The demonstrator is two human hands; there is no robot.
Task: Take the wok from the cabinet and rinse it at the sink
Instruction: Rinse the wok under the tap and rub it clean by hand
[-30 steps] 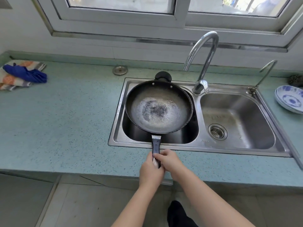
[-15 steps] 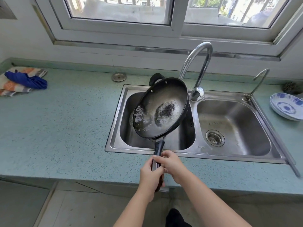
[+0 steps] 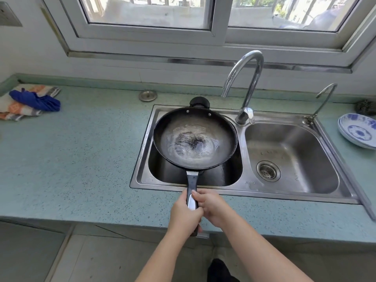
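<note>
- We hold the wok [image 3: 195, 139] level over the sink's [image 3: 345, 192] left basin.
- Left hand [image 3: 184, 215] wraps the handle [image 3: 192, 186] end; right hand [image 3: 213, 206] grips just fwd, both arms reaching fwd.

Wok: black round metal wok [image 3: 195, 139], held about level above the left basin of the steel double sink [image 3: 142, 151]; there is a dark speckled patch in its middle with a pale sheen around it.
Handle: long black-and-silver handle [image 3: 192, 180] reaches toward the person across the sink's near rim.
Grips: left grip [image 3: 184, 214] and right grip [image 3: 213, 206] both curl round the handle, touching each other.
Tap: tall curved chrome tap [image 3: 248, 82] stands behind the wok's right side.
Worktop: pale green speckled worktop [image 3: 71, 159] carries a blue cloth [image 3: 36, 100] on a striped cloth [image 3: 12, 110] at far left, and blue-and-white plates [image 3: 358, 131] at far right.
</note>
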